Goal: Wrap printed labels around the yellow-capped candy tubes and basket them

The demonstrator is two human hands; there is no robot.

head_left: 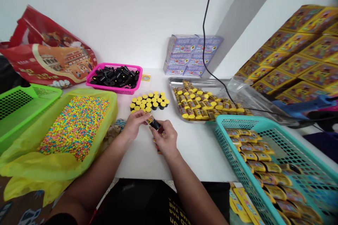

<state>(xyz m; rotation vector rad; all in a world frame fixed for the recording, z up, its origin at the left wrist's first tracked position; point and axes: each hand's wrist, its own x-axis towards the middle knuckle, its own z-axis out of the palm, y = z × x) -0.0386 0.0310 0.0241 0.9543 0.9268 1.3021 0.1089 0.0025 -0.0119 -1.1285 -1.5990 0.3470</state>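
Both my hands meet over the white table [200, 147] near its front edge. My left hand [136, 123] and my right hand [166, 139] are closed together on a small black tube [154, 123] with a coloured label on it. Just beyond them stands a cluster of black tubes with yellow caps [150, 101]. A label sheet under my right hand is mostly hidden.
A yellow-lined tray of small multicoloured candies [75, 126] lies at left, beside a green basket [18, 103]. A pink basket of black tubes [116, 76] is at the back. A metal tray of labelled tubes [206, 103] and a teal basket [266, 158] are at right.
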